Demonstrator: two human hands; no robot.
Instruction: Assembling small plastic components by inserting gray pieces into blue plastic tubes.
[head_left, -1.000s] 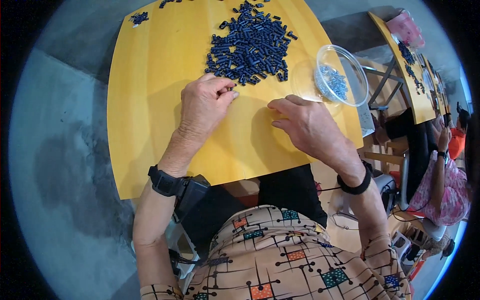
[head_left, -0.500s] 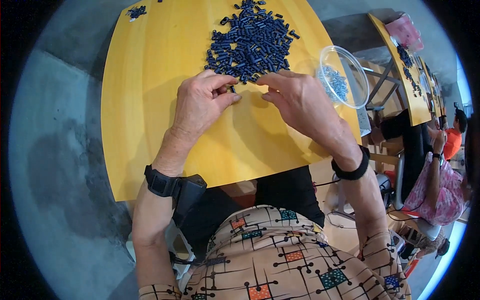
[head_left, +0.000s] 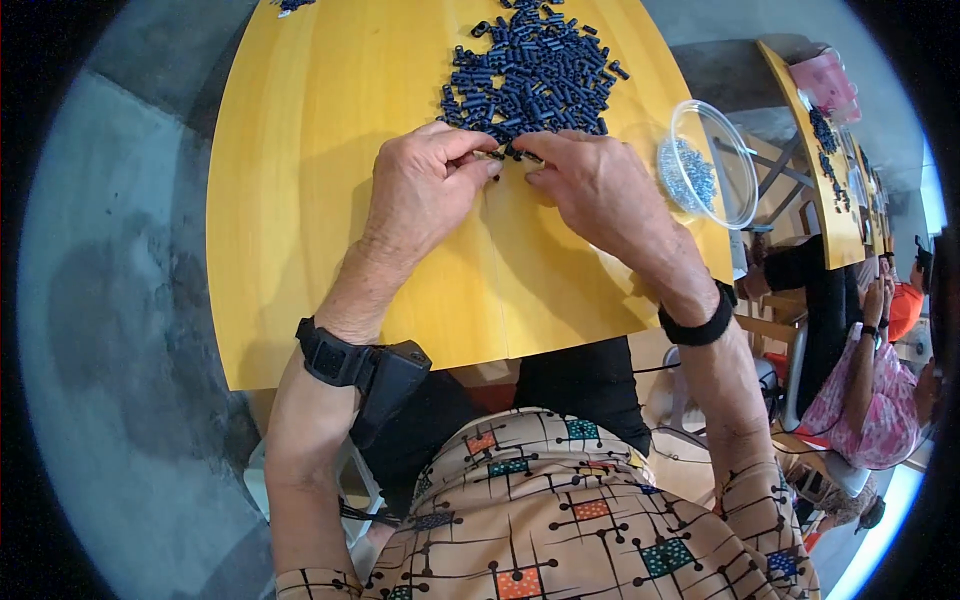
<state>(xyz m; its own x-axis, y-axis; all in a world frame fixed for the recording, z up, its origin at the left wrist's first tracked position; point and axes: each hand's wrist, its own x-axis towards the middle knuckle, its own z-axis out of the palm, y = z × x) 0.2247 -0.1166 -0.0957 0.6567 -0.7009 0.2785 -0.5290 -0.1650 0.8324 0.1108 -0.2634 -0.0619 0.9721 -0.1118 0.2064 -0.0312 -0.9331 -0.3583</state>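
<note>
On the yellow table a heap of small dark-blue cylindrical pieces (head_left: 530, 80) lies beyond my hands. My left hand (head_left: 425, 180) is closed in a pinch at the near edge of this heap, with a small dark cylindrical piece (head_left: 491, 154) between thumb and forefinger. Facing it a short gap away, my right hand (head_left: 600, 180) is also pinched; a bit of a dark piece (head_left: 531, 156) shows between its fingertips. Both pieces are partly hidden by the fingers. To the right of my right hand is a clear round plastic tub (head_left: 748, 190) holding many small silvery screw-like parts (head_left: 686, 175).
A few dark bits (head_left: 293, 5) lie at the table's (head_left: 300, 230) far left corner. At right stands another yellow table (head_left: 838, 225) with dark pieces and a pink container (head_left: 826, 85). People sit beside it, one in a pink patterned top (head_left: 885, 395).
The table and heap have shifted a little right in view. My hands have come closer together, and a dark piece now shows at my right fingertips.
</note>
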